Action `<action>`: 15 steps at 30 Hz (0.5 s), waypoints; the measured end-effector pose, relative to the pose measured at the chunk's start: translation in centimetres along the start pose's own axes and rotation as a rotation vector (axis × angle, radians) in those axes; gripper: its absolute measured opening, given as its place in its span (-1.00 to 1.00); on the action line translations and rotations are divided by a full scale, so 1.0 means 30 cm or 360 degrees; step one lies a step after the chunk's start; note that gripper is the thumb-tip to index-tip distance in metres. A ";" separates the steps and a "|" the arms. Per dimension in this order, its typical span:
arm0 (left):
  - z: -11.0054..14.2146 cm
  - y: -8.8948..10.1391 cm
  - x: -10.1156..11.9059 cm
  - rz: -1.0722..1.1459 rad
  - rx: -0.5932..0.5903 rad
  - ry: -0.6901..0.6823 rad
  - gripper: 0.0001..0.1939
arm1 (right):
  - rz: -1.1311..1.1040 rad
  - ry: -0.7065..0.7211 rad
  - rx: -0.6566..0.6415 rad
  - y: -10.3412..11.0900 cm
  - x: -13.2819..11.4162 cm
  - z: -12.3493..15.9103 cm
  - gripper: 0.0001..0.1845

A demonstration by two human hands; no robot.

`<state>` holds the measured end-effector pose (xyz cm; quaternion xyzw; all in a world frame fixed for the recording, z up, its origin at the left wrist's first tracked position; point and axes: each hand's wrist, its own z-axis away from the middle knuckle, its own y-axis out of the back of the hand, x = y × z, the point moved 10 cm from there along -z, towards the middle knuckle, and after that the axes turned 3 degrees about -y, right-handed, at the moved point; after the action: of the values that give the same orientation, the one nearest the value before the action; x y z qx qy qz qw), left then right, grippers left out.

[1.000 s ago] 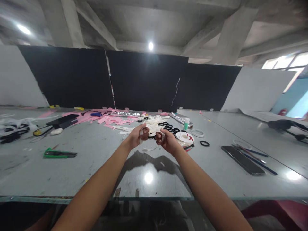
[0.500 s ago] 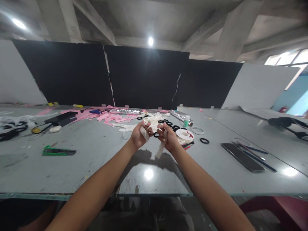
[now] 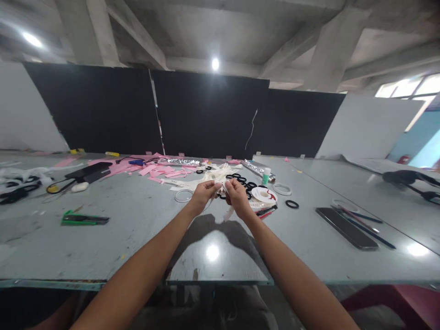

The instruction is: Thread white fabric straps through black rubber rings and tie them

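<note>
My left hand [image 3: 202, 196] and my right hand [image 3: 238, 197] meet above the table, thumbs and fingertips pinched close together. Both grip a whitish ribbon [image 3: 228, 213], whose loose end hangs below the right hand. The part between the fingertips is mostly hidden. Just beyond the hands lies a heap of cream ribbon [image 3: 220, 171]. Several black rings [image 3: 242, 179] sit to its right, beside a white ribbon spool [image 3: 264, 194] with a red mark. A clear ring [image 3: 183, 196] rests left of my left hand.
A green box cutter [image 3: 84, 218] lies at left, a dark phone [image 3: 346, 228] at right. Pink strips [image 3: 165, 170], foil rolls [image 3: 257, 169] and a glue stick [image 3: 266, 176] are farther back. Black panels [image 3: 209, 114] stand behind the grey table [image 3: 137, 247].
My hands have turned from palms-up to knuckles-up and come together, fingertips now nearly touching. The ribbon's hanging end shows less below the right hand.
</note>
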<state>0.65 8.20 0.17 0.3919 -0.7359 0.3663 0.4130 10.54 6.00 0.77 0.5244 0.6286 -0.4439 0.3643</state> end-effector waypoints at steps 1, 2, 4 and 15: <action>0.000 0.006 0.001 0.0023 0.0034 -0.0003 -0.65 | 0.0006 0.0011 -0.0005 -0.003 -0.001 0.000 -0.69; 0.000 0.014 0.003 0.0044 0.0074 -0.0009 -0.64 | 0.0007 0.0020 -0.0011 -0.007 -0.001 0.001 -0.70; -0.001 0.034 0.011 0.0067 0.0164 -0.0049 -0.59 | 0.0017 0.0044 -0.0017 -0.012 -0.001 0.000 -0.72; -0.014 0.041 -0.009 0.0124 0.0128 -0.0027 -0.60 | 0.0119 0.0130 0.0000 -0.003 0.008 -0.009 -0.76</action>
<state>-0.19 9.16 -0.15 0.3825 -0.7387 0.4081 0.3761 10.40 6.33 0.65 0.5651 0.6230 -0.4081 0.3548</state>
